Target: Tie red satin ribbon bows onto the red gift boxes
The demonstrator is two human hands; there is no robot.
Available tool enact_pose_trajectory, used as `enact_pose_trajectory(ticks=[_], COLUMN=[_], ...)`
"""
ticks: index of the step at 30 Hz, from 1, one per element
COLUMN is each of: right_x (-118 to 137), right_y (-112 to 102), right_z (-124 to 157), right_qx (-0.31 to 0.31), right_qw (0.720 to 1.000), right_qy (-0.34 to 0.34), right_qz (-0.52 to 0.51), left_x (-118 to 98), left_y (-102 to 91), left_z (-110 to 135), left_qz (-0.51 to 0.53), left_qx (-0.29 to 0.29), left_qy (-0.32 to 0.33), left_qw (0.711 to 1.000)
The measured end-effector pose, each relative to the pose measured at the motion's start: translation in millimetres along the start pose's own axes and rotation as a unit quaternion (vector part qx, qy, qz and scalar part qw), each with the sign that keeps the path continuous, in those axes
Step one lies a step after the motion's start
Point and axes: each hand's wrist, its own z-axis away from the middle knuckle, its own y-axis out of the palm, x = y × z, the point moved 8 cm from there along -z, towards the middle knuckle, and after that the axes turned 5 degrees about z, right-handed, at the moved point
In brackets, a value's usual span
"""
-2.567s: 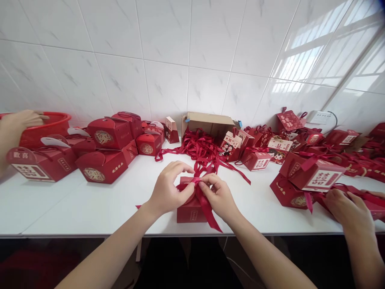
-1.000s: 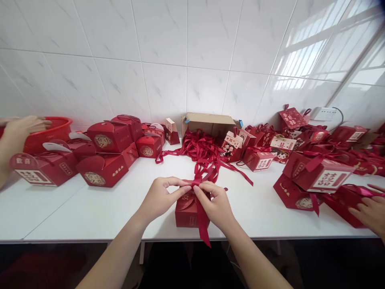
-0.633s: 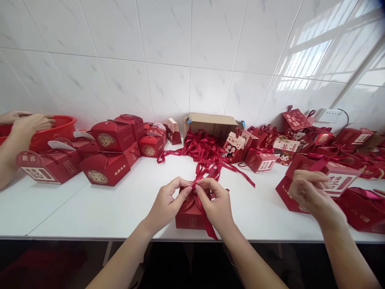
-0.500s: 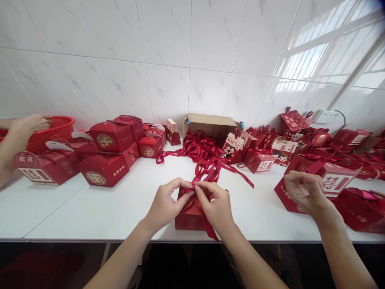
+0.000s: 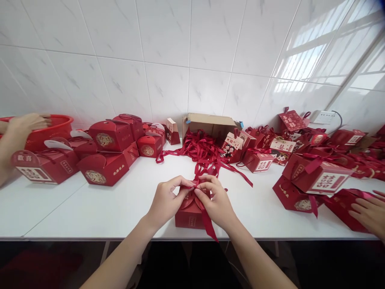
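Observation:
Close to the table's front edge stands a red gift box (image 5: pixel 190 216) with rounded top flaps. My left hand (image 5: pixel 170 198) is above its left side, thumb and forefinger pinched on a dark red ribbon (image 5: pixel 207 224) at the box top. From the right, my right hand (image 5: pixel 218 200) pinches the same ribbon, its fingertips nearly meeting the left ones. One ribbon tail hangs down the front of the box past the table edge. My fingers partly hide the place where the ribbon crosses.
Behind the box, loose ribbons (image 5: pixel 201 148) spill from a cardboard box (image 5: pixel 210 119). Stacked gift boxes stand left (image 5: pixel 108 168) and right (image 5: pixel 321 176). A person's hand (image 5: pixel 368 210) touches a box at far right; another hand (image 5: pixel 27 124) is at a red basin (image 5: pixel 61 130).
My right fingers have shifted slightly on the ribbon; my left hand is nearly unmoved. The other person's hand at right has moved down and right onto a red box.

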Motion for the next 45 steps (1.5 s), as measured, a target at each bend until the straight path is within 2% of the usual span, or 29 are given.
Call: enact_pose_trajectory(ticks=[2,4,6,10,16,18,21,24,26,29,31,32,34,36,39,41,45], right_x=[-5,-7,-7,-16,-17,-13,-3,13,23,35,43,47,51,53,50,43,25], right_y=[8,12,13,12,8,5,0,-8,-13,-19,-21,-21,-22,-25,-30,-24,-10], right_z=[-1,-2,-2,-4,-4,-3,0,2,3,4,5,7,11,10,-5,-16,-30], right_qx=[0.049,0.068,0.062,0.015,-0.027,-0.013,0.046,0.078,0.066,0.038,0.065,0.103,0.200,0.256,0.218,0.192,0.192], right_qw=[0.997,0.996,0.997,0.997,0.996,0.997,0.999,0.994,0.983,0.951,0.927,0.919,0.911,0.917,0.947,0.964,0.978], right_qy=[0.025,0.021,0.010,0.031,0.016,0.018,0.009,-0.058,-0.127,-0.215,-0.249,-0.257,-0.241,-0.192,-0.138,-0.119,-0.073], right_qz=[-0.045,-0.053,-0.045,-0.070,-0.078,-0.068,-0.026,0.055,0.118,0.220,0.271,0.280,0.266,0.236,0.193,0.138,0.016], left_x=[3,6,9,10,1,4,7,4,2,2,2,3,3,2,-2,-6,-15], left_y=[0.9,3.0,5.2,0.3,2.6,-0.5,-1.9,0.3,1.7,2.7,4.4,5.7,8.7,10.9,13.8,15.7,13.9], left_z=[-2,-4,-7,-9,-5,-8,-11,-13,-13,-14,-15,-16,-17,-18,-19,-20,-21], left_qz=[0.005,0.010,0.026,0.071,-0.022,-0.023,0.008,0.037,0.045,0.049,0.051,0.053,0.061,0.072,0.078,0.067,0.007], left_qx=[0.003,0.002,-0.006,-0.066,0.002,0.005,0.026,0.067,0.092,0.117,0.137,0.150,0.178,0.200,0.225,0.241,0.250], left_qy=[-0.005,-0.008,-0.012,-0.007,0.035,0.019,0.008,0.027,0.036,0.032,0.027,0.025,0.024,0.025,0.031,0.041,0.068], left_qw=[1.000,1.000,1.000,0.995,0.999,1.000,1.000,0.997,0.994,0.991,0.989,0.987,0.982,0.977,0.971,0.967,0.966])
